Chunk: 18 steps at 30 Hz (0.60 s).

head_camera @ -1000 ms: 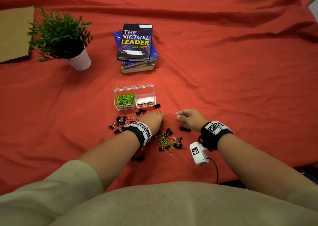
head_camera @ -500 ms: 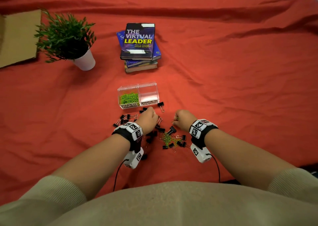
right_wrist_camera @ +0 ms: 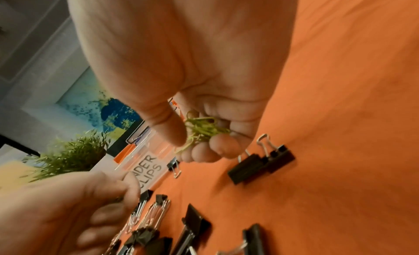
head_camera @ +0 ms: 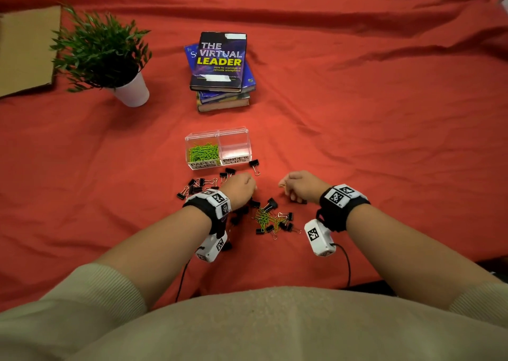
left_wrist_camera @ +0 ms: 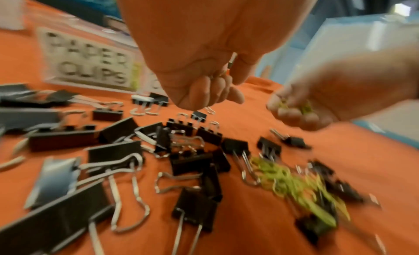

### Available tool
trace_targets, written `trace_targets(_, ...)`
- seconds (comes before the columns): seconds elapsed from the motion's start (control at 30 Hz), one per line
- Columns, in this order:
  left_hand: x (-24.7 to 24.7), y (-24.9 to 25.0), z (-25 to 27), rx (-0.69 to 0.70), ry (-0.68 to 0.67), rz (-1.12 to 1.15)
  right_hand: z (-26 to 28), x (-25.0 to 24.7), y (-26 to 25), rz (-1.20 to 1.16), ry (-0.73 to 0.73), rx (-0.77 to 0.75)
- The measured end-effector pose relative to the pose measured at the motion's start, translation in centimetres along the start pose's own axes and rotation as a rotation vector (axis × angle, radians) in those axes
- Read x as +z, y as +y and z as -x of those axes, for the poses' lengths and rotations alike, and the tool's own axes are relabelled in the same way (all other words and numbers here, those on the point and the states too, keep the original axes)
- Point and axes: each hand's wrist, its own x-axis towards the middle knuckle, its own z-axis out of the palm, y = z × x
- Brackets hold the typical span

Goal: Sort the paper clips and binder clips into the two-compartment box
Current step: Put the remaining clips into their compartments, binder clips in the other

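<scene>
A clear two-compartment box (head_camera: 218, 132) holds green paper clips (head_camera: 203, 151) in its left half, labelled PAPER CLIPS; the right half, labelled BINDER CLIPS, looks empty. My right hand (head_camera: 298, 187) hovers just in front of the box and grips a small bunch of green paper clips (right_wrist_camera: 204, 128) between thumb and curled fingers. My left hand (head_camera: 242, 186) hovers beside it with fingers curled (left_wrist_camera: 213, 92); a thin sliver that looks like a paper clip shows between thumb and fingers. Black binder clips (head_camera: 203, 184) lie under and left of it. A mixed pile (head_camera: 270, 219) lies between my wrists.
One binder clip (head_camera: 254, 165) lies at the box's right front corner. A stack of books (head_camera: 221, 69) stands behind the box, and a potted plant (head_camera: 110, 58) is at the back left beside a cardboard sheet (head_camera: 24, 50). Red cloth (head_camera: 384, 140) covers the table.
A green paper clip that lay on the cloth between my hands is gone; my right hand reached left over it and closed. Both hands stay near the same spot.
</scene>
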Motion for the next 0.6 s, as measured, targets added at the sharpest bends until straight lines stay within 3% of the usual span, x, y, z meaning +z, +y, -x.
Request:
trace_targets(0.17,3.1,0.7,-0.4,0.138,-0.060,-0.352,1.2,-0.4,1.2,0.392,-0.096,-0.028)
trace_targets(0.3,3.2,0.9,-1.0,0.120,0.005,-0.392,1.5,0.8,1.7,0.794,-0.131,-0.050)
trace_targets(0.47,0.8,0.1,-1.0,0.088,0.134,-0.398,0.6,0.8,1.4,0.760,0.087,-0.076)
trace_targets(0.53,0.5,-0.2,-0.4,0.124,0.100,-0.407,0.4,0.6,1.3,0.704,0.114,-0.091)
trace_targets(0.6,0.7,-0.4,0.4,0.203,0.019,-0.417,0.4,0.7,1.2,0.682,0.052,-0.106)
